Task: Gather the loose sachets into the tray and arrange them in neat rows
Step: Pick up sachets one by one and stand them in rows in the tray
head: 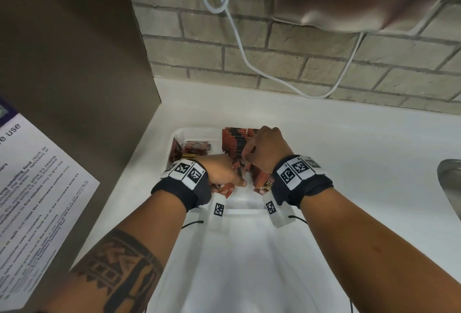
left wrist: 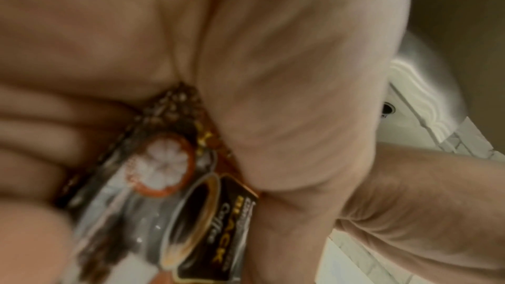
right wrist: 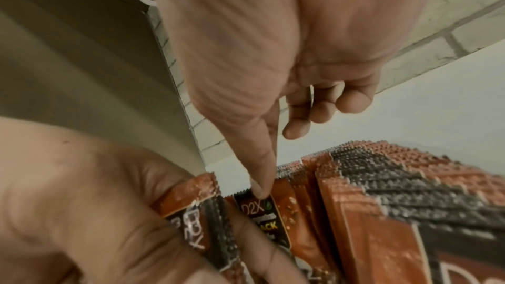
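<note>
White tray (head: pixel 179 133) on the counter (head: pixel 349 150); task well along, I judge. A long row (head: pixel 237 142) of sachets stands on edge along its right side. Loose sachets (head: pixel 197 147) lie unsorted at far left. Left hand (head: pixel 222 172) pinches a sachet (left wrist: pixel 191 213) for adding. Right hand (head: pixel 268 149), thumb extended and fingers loosely curled, holds nothing, steadying the row's near end.

left hand (head: pixel 222 173) hides the sachets (head: pixel 225 189) it grips.

sachet (right wrist: pixel 255 221) – "d2x", "black"
</note>
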Demonstrator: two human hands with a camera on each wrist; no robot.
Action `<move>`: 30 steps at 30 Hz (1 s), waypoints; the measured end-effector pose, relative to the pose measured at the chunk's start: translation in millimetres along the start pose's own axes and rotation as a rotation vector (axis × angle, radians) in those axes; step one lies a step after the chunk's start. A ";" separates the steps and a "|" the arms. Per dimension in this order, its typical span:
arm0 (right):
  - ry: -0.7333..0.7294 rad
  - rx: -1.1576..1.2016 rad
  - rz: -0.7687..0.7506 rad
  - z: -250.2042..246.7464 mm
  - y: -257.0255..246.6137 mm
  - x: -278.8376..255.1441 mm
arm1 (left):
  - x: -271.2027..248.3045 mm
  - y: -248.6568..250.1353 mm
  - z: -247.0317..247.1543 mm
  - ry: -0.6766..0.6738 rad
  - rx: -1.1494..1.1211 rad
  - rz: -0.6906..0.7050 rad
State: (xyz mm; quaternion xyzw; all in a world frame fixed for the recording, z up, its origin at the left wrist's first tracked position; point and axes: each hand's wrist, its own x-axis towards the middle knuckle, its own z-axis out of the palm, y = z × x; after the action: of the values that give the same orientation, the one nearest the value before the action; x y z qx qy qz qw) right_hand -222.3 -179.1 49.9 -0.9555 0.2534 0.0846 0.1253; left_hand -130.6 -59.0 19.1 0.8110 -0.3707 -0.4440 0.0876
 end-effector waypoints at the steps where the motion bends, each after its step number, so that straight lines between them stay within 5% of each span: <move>1: 0.007 -0.009 -0.007 -0.3 0.9 -0.6 | 2.5 0.0 0.8 -0.007 -0.010 -0.003; 30: 0.157 0.390 -0.037 0.8 20.1 -9.9 | -5.5 -1.0 -1.0 -0.034 -0.184 -0.018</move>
State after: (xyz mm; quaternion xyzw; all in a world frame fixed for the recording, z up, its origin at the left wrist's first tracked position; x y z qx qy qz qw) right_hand -241.0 -191.2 47.5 -0.9212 0.2565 -0.0431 0.2892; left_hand -131.2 -54.8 22.8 0.7952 -0.3228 -0.4904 0.1514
